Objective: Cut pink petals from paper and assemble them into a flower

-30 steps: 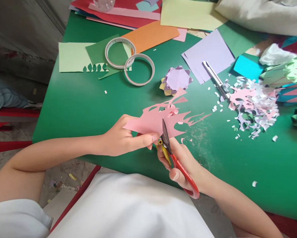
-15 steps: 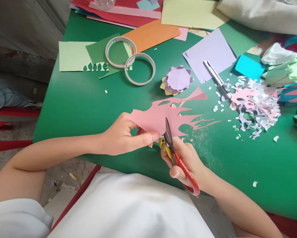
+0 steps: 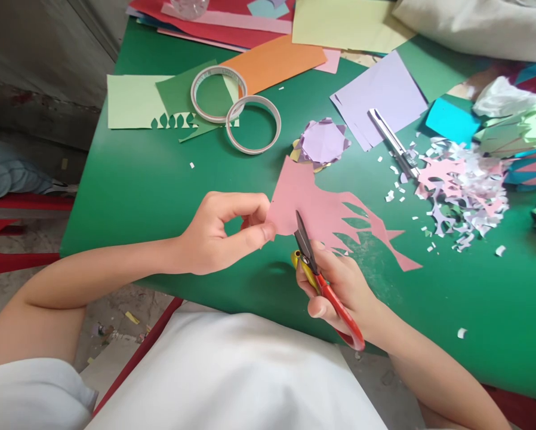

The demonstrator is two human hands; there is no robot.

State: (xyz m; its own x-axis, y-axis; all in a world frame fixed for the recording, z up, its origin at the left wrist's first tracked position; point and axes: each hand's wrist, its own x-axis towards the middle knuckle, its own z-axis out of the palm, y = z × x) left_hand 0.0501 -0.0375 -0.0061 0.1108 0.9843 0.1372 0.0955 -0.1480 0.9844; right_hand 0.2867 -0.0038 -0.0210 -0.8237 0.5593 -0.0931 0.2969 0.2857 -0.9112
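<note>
My left hand [image 3: 230, 233] pinches the left edge of a pink paper sheet [image 3: 306, 194] between thumb and fingers. Jagged strips and cut-out gaps run along the sheet's right side. A pair of scissors [image 3: 315, 272] with dark blades and red and yellow handles sits in my right hand [image 3: 339, 289], its fingers wrapped round the handles. The blades lie at the paper's lower edge and point up and away from me. Just beyond the sheet, a folded lilac paper flower shape [image 3: 322, 141] with a yellow layer beneath is partly covered by the pink paper.
Two tape rolls [image 3: 253, 149] overlap on the green table [image 3: 129, 191]. A utility knife [image 3: 393, 142] lies partly on lilac sheets [image 3: 379, 89]. Right of it is a pile of paper scraps [image 3: 465, 185]. Orange paper [image 3: 277, 63] and light green paper [image 3: 131, 101] lie farther back.
The pink paper has turned clockwise, its strips swinging down to the right and its left corner rising over the flower's edge. My left hand's grip has shifted; the scissors moved slightly right.
</note>
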